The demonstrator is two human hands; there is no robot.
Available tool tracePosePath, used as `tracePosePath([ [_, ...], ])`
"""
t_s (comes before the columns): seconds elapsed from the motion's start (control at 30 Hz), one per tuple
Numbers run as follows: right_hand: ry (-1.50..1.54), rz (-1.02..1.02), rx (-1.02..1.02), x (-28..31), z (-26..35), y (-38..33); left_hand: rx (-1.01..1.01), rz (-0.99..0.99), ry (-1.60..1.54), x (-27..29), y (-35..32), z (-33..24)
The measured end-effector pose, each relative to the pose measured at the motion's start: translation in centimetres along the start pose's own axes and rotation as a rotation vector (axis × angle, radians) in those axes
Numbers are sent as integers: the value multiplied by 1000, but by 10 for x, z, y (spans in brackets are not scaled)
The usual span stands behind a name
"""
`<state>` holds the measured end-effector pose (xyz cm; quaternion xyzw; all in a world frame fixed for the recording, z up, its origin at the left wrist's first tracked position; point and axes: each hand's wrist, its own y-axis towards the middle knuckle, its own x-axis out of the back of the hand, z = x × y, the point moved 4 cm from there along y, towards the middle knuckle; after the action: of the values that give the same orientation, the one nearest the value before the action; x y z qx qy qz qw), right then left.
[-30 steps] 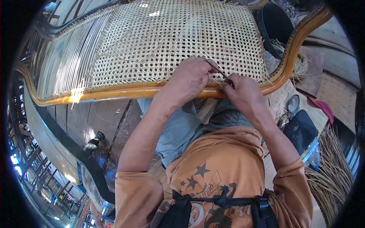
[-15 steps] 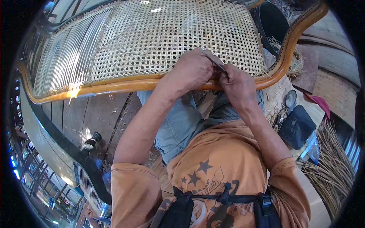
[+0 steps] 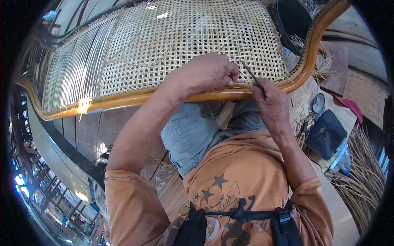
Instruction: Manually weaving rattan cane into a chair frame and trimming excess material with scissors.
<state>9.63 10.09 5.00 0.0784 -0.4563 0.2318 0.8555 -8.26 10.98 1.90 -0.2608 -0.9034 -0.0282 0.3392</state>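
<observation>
A woven cane panel [image 3: 184, 45] is stretched across a curved, varnished wooden frame [image 3: 135, 98] that lies over my lap. Along its near rail, my left hand [image 3: 209, 74] rests on the weave's edge with its fingers curled into a pinch. Whatever sits between those fingertips is too small to make out. My right hand [image 3: 271, 100], just right of it, is closed round a thin dark awl-like tool [image 3: 251, 74]. The tool's tip points up and left over the cane, apart from the left hand. At the left end, the strands run in one direction only.
A dark bucket [image 3: 292, 24] stands behind the frame's right side. To my right are a black pouch [image 3: 325, 134], a small round dish [image 3: 318, 102], a clear plastic bottle [image 3: 344, 160] and a bundle of cane strips [image 3: 361, 180]. Another caned piece [image 3: 61, 151] stands at the left.
My hands have drawn apart: the right one moved right and slightly down with the tool, whose tip now points up. My left hand stays at the rail, its elbow farther left.
</observation>
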Motion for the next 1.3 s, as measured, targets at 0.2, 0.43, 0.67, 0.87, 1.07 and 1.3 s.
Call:
tracePosePath([
  [0.2,166,19,-90,7,-25,-32,178,293,-2,11,10,-10],
  [0.43,258,80,-124,-3,-46,-45,193,329,8,16,17,-18],
  [0.67,290,157,-123,-9,-57,-45,210,355,32,17,19,-21],
  [0.87,323,139,-95,-11,-59,-44,216,391,119,16,23,-24],
  [1.07,335,139,-78,-13,-62,-44,253,435,230,13,32,-26],
  [1.3,397,134,-70,-15,-66,-45,293,538,454,5,46,-37],
])
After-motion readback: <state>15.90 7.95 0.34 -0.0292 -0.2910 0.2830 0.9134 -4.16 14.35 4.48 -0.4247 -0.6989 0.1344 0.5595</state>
